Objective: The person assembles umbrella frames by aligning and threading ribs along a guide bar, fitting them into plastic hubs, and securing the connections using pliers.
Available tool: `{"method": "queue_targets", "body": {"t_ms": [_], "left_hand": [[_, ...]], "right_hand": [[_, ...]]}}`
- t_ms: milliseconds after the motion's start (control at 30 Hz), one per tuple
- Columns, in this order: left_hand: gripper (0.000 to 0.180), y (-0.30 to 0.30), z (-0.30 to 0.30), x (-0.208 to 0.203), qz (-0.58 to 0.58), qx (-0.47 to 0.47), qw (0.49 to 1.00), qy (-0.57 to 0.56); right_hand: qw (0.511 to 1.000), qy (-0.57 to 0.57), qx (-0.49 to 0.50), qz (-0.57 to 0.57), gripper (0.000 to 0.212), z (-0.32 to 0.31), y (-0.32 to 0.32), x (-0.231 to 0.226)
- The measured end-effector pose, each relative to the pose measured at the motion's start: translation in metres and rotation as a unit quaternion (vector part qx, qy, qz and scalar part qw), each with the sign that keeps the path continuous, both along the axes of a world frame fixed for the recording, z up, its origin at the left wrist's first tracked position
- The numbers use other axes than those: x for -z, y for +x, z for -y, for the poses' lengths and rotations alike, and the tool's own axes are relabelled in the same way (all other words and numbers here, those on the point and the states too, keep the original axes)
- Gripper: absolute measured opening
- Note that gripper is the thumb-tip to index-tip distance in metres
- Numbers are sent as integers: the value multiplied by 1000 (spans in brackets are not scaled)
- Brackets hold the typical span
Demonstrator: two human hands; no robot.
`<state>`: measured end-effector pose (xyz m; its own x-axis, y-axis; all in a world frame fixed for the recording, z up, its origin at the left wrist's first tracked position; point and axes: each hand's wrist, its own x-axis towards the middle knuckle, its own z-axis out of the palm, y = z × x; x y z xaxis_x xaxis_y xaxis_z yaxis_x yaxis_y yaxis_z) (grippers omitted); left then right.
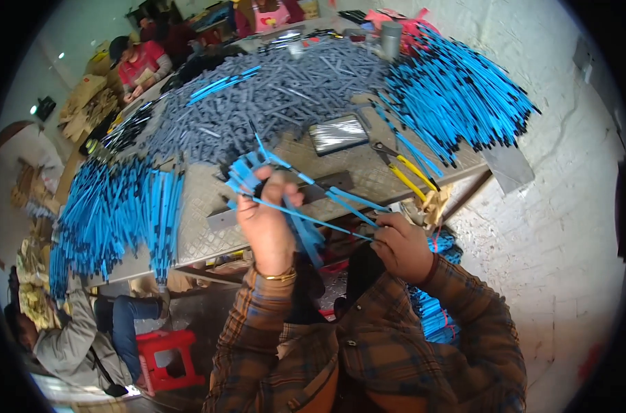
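Blue strips [285,206], a fanned bunch, sat clamped in the left hand [266,227] at frame centre; right hand [402,244] pinched one strip's end. Two big blue heaps [113,213] lay sorted on the desk [203,206]; one grey pile [272,96], upper centre, remained. One yellow-handled cutter [402,165].

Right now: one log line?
left hand: grips blue strips | right hand: pinches one strip | table: grey pile, pliers
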<state>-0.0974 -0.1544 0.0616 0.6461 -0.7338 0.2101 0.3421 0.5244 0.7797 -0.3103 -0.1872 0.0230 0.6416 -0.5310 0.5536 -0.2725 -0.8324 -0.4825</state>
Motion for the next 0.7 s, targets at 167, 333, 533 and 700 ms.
{"method": "queue_targets", "body": {"t_ms": [167,333,533,700], "left_hand": [[19,-5,-5,-6,34,-28,998,45],[21,-8,-11,-8,-33,-3,999,40],[18,-10,-28,-6,-70,75,993,-52],[14,-9,-36,0,-68,74,994,-53]], "right_hand": [[998,35,48,-26,24,-2,2,10],[990,134,14,37,25,17,-2,13],[935,-1,313,-165,23,138,-40,4],[906,-54,314,-278,23,179,-45,26]]}}
